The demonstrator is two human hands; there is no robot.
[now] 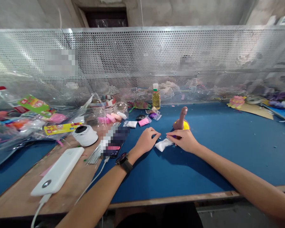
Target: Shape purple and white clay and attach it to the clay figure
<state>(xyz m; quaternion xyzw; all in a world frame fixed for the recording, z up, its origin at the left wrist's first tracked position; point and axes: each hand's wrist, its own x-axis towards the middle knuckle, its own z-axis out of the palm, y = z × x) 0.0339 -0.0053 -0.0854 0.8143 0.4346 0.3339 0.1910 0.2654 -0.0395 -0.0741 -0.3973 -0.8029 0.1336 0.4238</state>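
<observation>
My left hand [147, 139], with a dark watch [124, 162] at the wrist, is closed in a pinch above the blue table. Whatever its fingertips hold is too small to make out. Facing it, my right hand [184, 141] also pinches with thumb and forefinger; I cannot make out what is in them. Between and just below both hands lies a small white packet [163, 145]. Behind my right hand a brown, curved, clay-like piece [182, 117] stands upright beside a yellow rounded part [186, 125]. Something purple is partly hidden under my right hand.
Small packets, pink [144, 121] and white [131, 124], lie ahead. A bottle of yellow liquid [156, 97] stands near the perforated metal screen [142, 63]. To the left are a phone [115, 152], wires [95, 153], a white roll [85, 135] and a power bank [59, 171].
</observation>
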